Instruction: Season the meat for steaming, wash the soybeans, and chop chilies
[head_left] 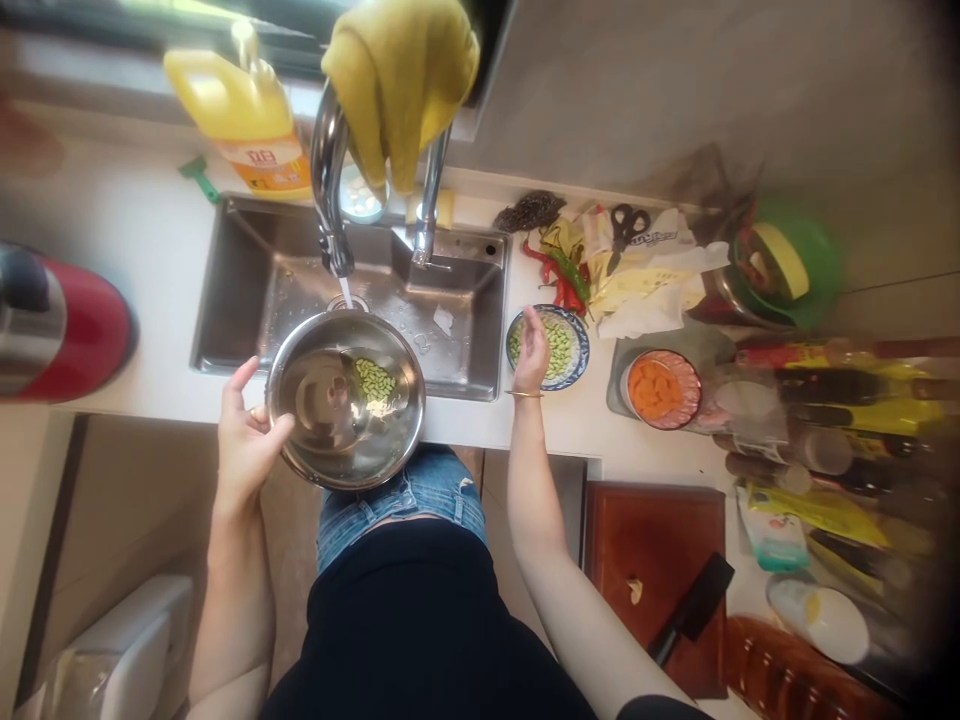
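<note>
Place: a kitchen, a home one by its look — I stand at it in blue jeans (352, 510).
Sink (469, 335): steel, set in my pale counter (161, 260), the tap (330, 170) running.
Jug (259, 140): yellow, behind the sink.
Food: shelled green beans (559, 345) in a blue-rimmed dish (586, 362), peppers (562, 280), a bowl (697, 395) of orange pieces (661, 388).
Board (652, 530): reddish-brown — a cleaver (701, 605) across its edge.

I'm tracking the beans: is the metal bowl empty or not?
Not empty: green beans lie clustered inside the metal bowl, held at its rim by the left hand. Whether it holds water is unclear.
</note>
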